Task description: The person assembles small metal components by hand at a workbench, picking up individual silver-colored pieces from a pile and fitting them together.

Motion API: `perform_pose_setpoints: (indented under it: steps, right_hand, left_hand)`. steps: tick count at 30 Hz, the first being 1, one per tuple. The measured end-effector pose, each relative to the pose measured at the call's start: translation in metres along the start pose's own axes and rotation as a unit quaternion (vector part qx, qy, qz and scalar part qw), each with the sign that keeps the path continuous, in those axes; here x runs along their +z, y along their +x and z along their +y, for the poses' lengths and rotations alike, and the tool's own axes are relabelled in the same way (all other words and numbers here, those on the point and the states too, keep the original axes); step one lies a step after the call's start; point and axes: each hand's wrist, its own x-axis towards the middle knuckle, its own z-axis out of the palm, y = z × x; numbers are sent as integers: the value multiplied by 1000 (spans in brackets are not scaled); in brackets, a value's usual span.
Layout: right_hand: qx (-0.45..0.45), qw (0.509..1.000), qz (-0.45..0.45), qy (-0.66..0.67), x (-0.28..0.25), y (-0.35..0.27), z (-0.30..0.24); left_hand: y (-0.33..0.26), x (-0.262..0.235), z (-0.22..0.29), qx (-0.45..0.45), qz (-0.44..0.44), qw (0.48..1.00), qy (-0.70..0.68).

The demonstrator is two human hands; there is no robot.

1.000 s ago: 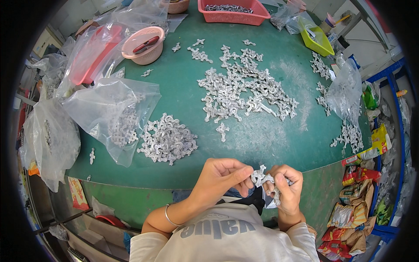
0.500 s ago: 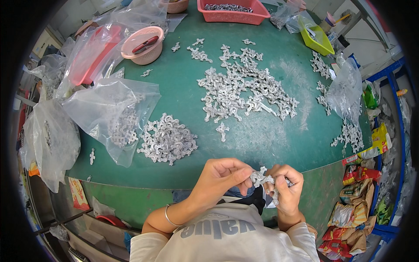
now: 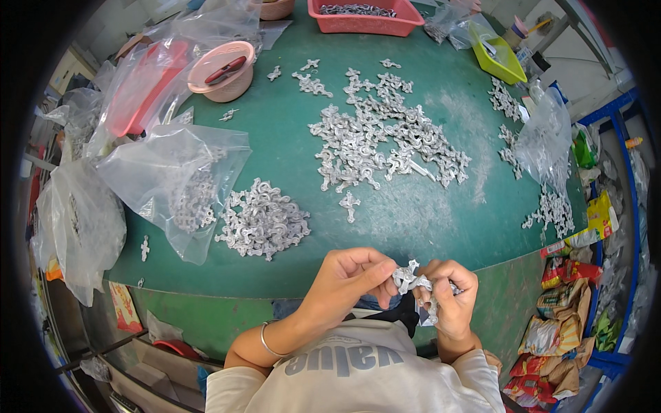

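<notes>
1. Head view, containers: at the far edge, a pink rectangular tray (image 3: 368, 25) filled with small grey metal pieces. Left of it and nearer, a pale pink round bowl (image 3: 231, 91) with a red-handled tool (image 3: 226, 71) lying inside. At far right, a yellow-green basket (image 3: 506, 71), contents too small to tell. On the left, a clear plastic bag (image 3: 138, 160) with grey pieces bunched in its lower right part, just beside a loose heap (image 3: 264, 221) on the green table (image 3: 413, 227). At right, another clear bag (image 3: 547, 141), with more pieces around it.

2. Head view, writing: large grey lettering (image 3: 341, 363) across the chest of a pale shirt (image 3: 344, 397); printed packets (image 3: 551, 337) in red, yellow and brown at lower right.

3. Head view, grip: left hand (image 3: 354, 281) with thumb and forefinger pressed together, pinching the left end of a silver cross-shaped piece (image 3: 411, 278). Right hand (image 3: 454, 299) curled closed around grey metal parts (image 3: 430, 315); cannot tell how many. Cross-shaped piece held between both hands, near the table's front edge.
</notes>
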Motion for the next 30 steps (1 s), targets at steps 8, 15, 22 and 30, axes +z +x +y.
perform_pose_setpoints:
  steps: [8,15,22,30]
  right_hand:
    - [-30,1000,-5,-5,1,0,1]
    - [-26,1000,-5,-10,3,0,-1]
    - [-34,999,-13,0,1,1,0]
    - [-36,999,-5,-13,2,1,0]
  left_hand:
    - [1,-1,-3,5,-3,1000,3]
    - [2,-2,-4,3,-22,1000,-14]
    - [2,-1,-5,9,-27,999,-22]
    - [3,0,-4,8,-30,999,-29]
